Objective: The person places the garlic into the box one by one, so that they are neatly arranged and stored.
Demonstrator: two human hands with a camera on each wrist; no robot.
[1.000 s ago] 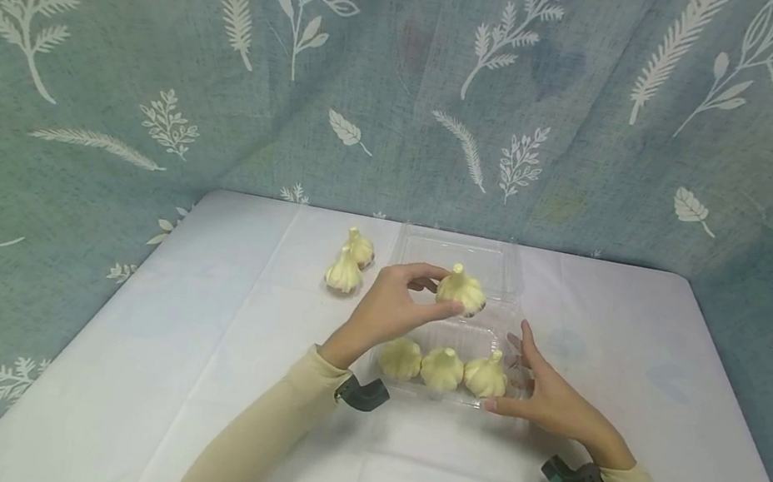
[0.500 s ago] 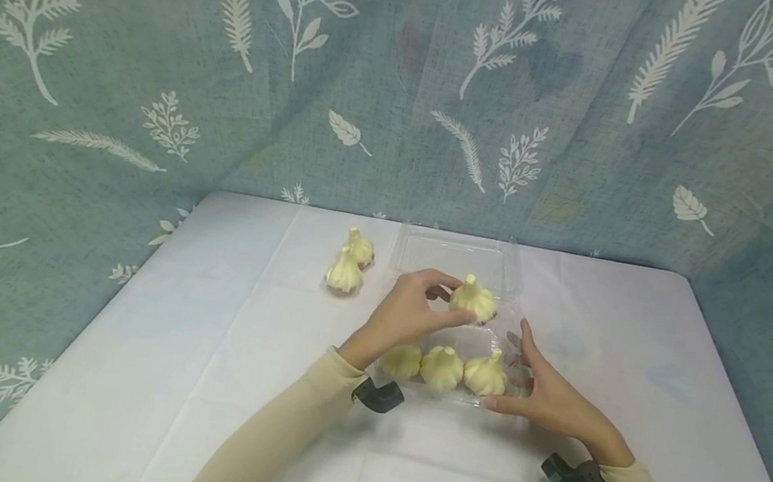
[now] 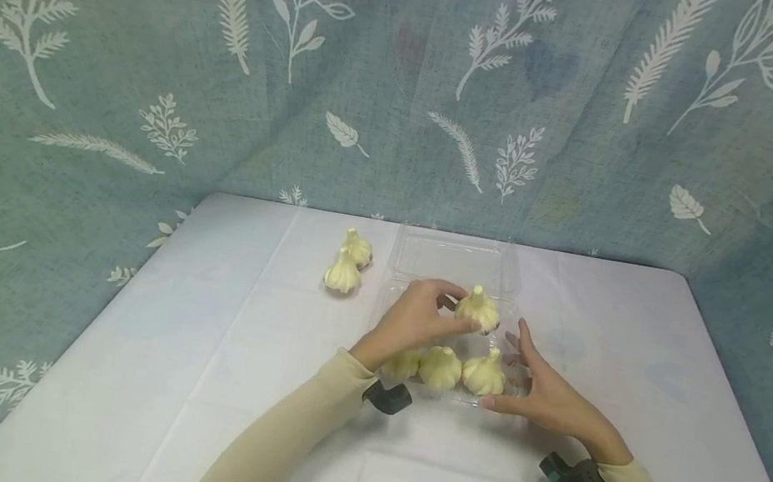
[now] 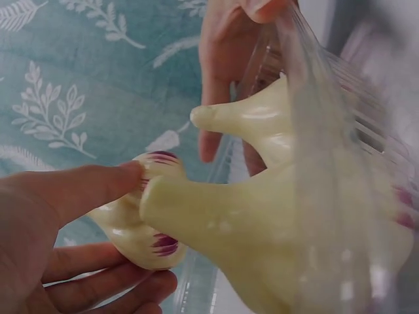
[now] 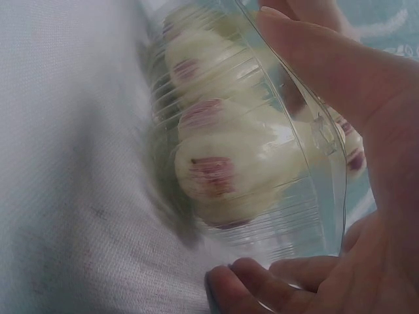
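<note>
My left hand (image 3: 420, 314) pinches a garlic bulb (image 3: 480, 310) between thumb and fingers, stem up, over the back part of a clear plastic clamshell container (image 5: 275, 239). Purple streaks show on that bulb (image 4: 163, 252) in the left wrist view. Three garlic bulbs (image 3: 441, 368) sit in a row along the container's front side, the leftmost partly hidden by my left wrist. At the container's right end, my right hand (image 3: 552, 394) grips the wall, thumb at the front corner and fingers spread toward the back.
The container's clear lid (image 3: 454, 260) lies folded open toward the back edge of the white-covered table (image 3: 103, 398). Two more garlic bulbs (image 3: 343, 272) rest close together left of the lid. A leaf-patterned cloth (image 3: 410, 93) hangs behind the table.
My left hand has carried its garlic bulb rightward and slightly toward me, lower over the container. The right hand stays at the container's right end.
</note>
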